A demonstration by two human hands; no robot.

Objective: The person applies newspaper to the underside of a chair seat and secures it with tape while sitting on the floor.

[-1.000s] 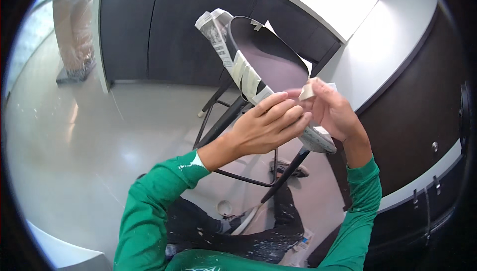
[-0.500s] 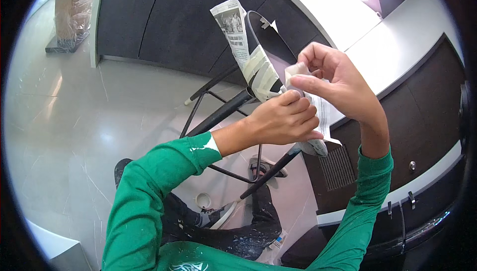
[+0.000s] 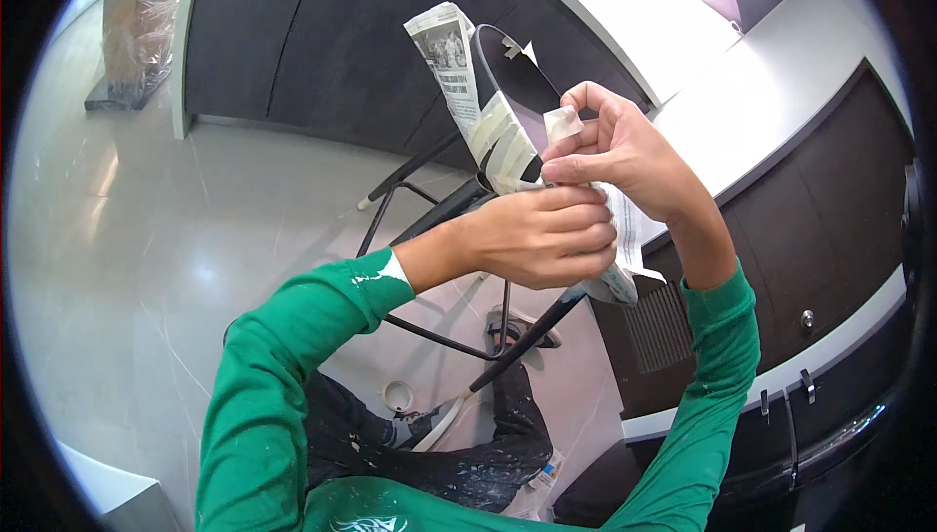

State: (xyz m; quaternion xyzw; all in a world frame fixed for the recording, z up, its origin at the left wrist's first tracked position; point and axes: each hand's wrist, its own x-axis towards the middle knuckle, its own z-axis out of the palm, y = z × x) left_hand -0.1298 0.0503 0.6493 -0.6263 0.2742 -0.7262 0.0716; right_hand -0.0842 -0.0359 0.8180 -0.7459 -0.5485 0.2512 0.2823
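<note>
A dark stool (image 3: 527, 351) with a curved backrest stands in front of me. Newspaper (image 3: 446, 52) covers part of its backrest, held there by several strips of pale masking tape (image 3: 510, 153). My left hand (image 3: 551, 234) is closed on the newspaper at the stool's near edge, its knuckles up and its fingertips hidden. Just above it, my right hand (image 3: 625, 156) pinches a short piece of masking tape (image 3: 562, 125), its thumb and fingertips beside the left knuckles. More newspaper (image 3: 622, 239) hangs out to the right of my left hand.
A roll of tape (image 3: 397, 395) lies on the grey floor (image 3: 127, 239) near my legs. Dark cabinets (image 3: 371, 54) under a white counter (image 3: 595, 5) stand behind the stool. To the right are dark panels with a vent grille (image 3: 656, 332). Plastic-wrapped material (image 3: 137, 29) stands far left.
My right hand has moved left and down, closer to my left hand, with the tape piece still in its fingers. My left hand has shifted slightly, staying on the newspaper.
</note>
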